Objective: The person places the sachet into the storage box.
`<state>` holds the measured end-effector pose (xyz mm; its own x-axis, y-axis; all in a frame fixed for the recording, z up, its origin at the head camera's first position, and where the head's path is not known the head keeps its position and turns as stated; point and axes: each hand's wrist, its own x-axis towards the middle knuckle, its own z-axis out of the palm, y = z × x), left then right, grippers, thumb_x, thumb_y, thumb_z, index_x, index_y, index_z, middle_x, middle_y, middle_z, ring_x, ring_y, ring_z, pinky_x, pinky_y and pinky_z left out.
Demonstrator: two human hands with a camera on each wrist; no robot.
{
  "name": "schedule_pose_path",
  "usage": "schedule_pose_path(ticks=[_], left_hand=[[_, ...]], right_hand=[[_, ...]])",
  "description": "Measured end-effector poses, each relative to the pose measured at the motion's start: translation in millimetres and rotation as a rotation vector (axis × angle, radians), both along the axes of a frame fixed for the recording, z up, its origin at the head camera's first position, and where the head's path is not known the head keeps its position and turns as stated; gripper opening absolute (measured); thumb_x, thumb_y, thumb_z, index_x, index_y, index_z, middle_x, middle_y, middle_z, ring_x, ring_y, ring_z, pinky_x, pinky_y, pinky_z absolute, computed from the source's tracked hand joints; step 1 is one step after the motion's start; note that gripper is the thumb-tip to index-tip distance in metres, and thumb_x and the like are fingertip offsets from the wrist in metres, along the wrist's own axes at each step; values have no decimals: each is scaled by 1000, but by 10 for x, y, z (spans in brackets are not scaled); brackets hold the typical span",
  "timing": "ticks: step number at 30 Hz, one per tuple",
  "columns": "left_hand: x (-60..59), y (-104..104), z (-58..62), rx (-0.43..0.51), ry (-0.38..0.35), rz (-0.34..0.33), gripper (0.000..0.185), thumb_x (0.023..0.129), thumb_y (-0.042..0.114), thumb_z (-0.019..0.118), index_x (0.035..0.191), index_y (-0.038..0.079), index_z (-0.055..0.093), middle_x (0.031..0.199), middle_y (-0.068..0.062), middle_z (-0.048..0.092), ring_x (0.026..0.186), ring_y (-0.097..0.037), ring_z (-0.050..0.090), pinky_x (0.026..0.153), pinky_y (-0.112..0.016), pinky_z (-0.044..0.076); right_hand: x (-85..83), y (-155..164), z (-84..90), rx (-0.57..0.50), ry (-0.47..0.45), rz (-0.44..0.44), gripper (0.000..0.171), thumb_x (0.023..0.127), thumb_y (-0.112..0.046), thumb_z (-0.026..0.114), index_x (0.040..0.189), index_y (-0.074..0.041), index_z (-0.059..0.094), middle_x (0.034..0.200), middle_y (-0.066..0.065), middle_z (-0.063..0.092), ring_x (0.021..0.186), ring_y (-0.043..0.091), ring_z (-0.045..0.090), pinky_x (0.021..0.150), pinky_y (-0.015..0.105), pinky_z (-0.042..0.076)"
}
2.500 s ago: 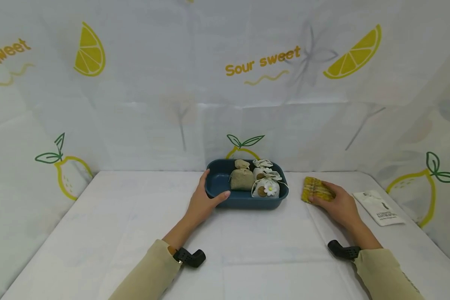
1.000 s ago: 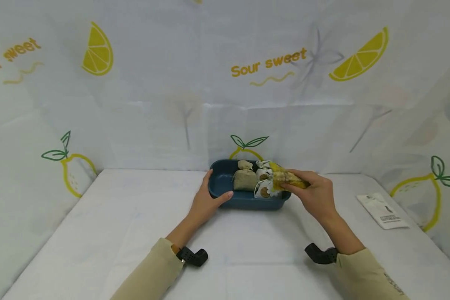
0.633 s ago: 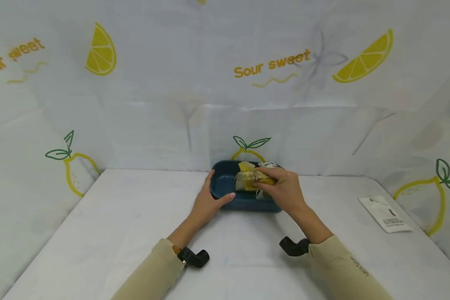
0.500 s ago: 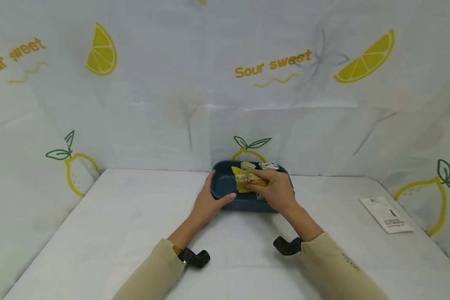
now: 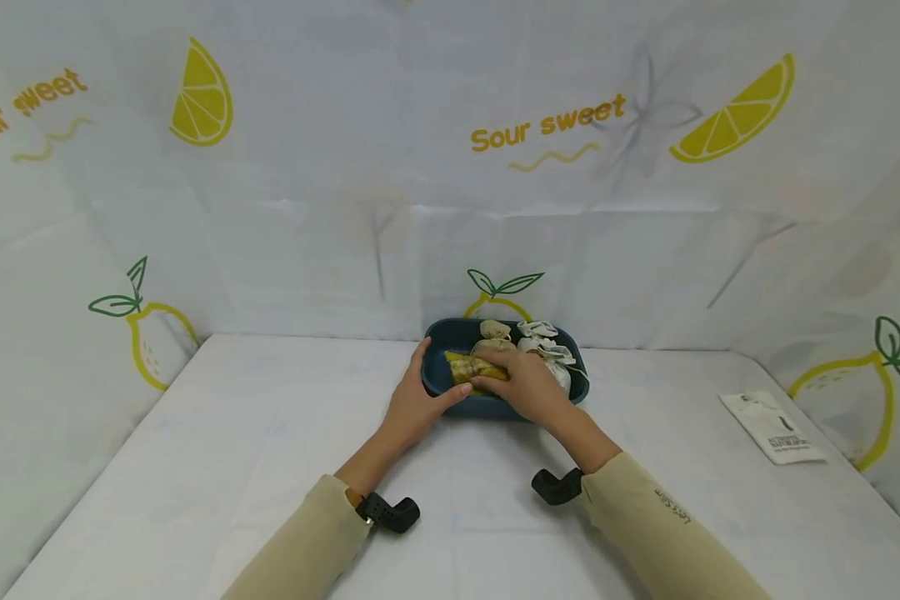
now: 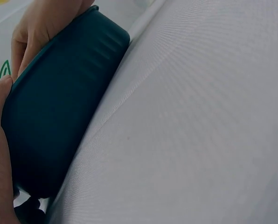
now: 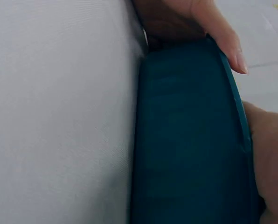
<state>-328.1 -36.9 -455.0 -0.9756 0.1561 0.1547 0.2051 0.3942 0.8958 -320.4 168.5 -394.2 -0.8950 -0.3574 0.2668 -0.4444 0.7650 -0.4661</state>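
Observation:
My left hand [image 5: 412, 402] holds the left end of a dark blue oblong tub [image 5: 495, 410], thumb over the near rim and fingers along the far left side. My right hand [image 5: 527, 385] reaches inside and pinches a small yellow, brown-streaked packet [image 5: 459, 367] low in the tub's left part. To its right sit a tan drawstring sachet [image 5: 495, 330], partly covered by my right hand, and white drawstring sachets [image 5: 558, 372]. Both wrist views show mostly the tub's outer wall [image 6: 69, 98]; the packet is hidden there.
A flat white printed packet [image 5: 772, 427] lies on the white-covered table [image 5: 270, 467] at the right. A white cloth with lemon prints [image 5: 307, 167] hangs right behind the tub.
My right hand carried the yellow packet from the table at the right leftward over the sachets and down into the tub's left part. My left hand stayed on the tub.

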Motion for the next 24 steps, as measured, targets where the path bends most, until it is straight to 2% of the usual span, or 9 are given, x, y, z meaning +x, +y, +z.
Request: schedule_pose_path(ticks=[2,5,7,9,12,15,18,20,24], left_hand=[[2,-2,1,-5,1,1,106,81,66,74,163,32,15,167,-10,28,152,-37,32,117,-62,34],[1,0,-6,-6,2,-2,107,81,67,73,163,32,15,167,-10,28,152,-37,33,116,-62,35],[-1,-1,-5,-3,5,-5,107,81,67,73,163,32,15,167,-10,29,152,-37,33,116,-62,35],[0,-2,-1,-1,6,-5,106,81,66,73,163,31,15,167,-10,29,151,-37,34,116,-62,36],[4,1,7,1,3,-2,106,81,65,74,163,32,16,167,-9,29,151,-37,34,115,-63,36],[8,10,9,-1,1,-5,105,82,65,74,163,32,15,167,-9,29,151,-37,34,116,-62,36],[10,15,11,-4,-3,-8,105,82,65,73,163,33,15,167,-9,29,151,-37,34,116,-62,36],[13,14,13,-8,-2,-9,104,82,65,73,163,33,15,167,-9,29,151,-37,34,116,-62,36],[14,-7,11,-5,-2,-2,103,83,63,74,163,35,14,167,-9,29,151,-36,34,116,-61,35]], right_hand=[[2,9,16,35,-46,38,44,100,-32,63,139,-11,63,137,13,66,107,29,70,92,47,56],[-8,26,37,76,-99,82,40,105,-25,56,142,-9,60,132,15,68,75,19,66,76,36,53],[-14,31,57,90,-128,89,39,104,-20,56,142,-10,60,117,13,73,57,13,51,65,31,45],[-26,33,76,102,-145,88,38,103,-18,58,140,-11,62,98,11,74,51,10,44,61,31,43],[-34,34,101,114,-166,71,33,101,-20,62,133,-13,68,85,5,73,52,9,45,67,36,48],[-48,40,114,105,-202,51,29,100,-21,64,127,-14,73,101,7,77,62,8,55,73,35,50],[-65,43,117,82,-252,26,28,98,-21,67,124,-14,74,117,10,76,77,13,66,69,29,50],[-79,37,113,70,-266,6,27,96,-21,69,122,-14,75,119,9,75,90,17,70,71,28,53],[-94,6,102,37,-259,-32,24,92,-22,75,114,-15,79,115,7,77,105,24,71,81,35,59]])
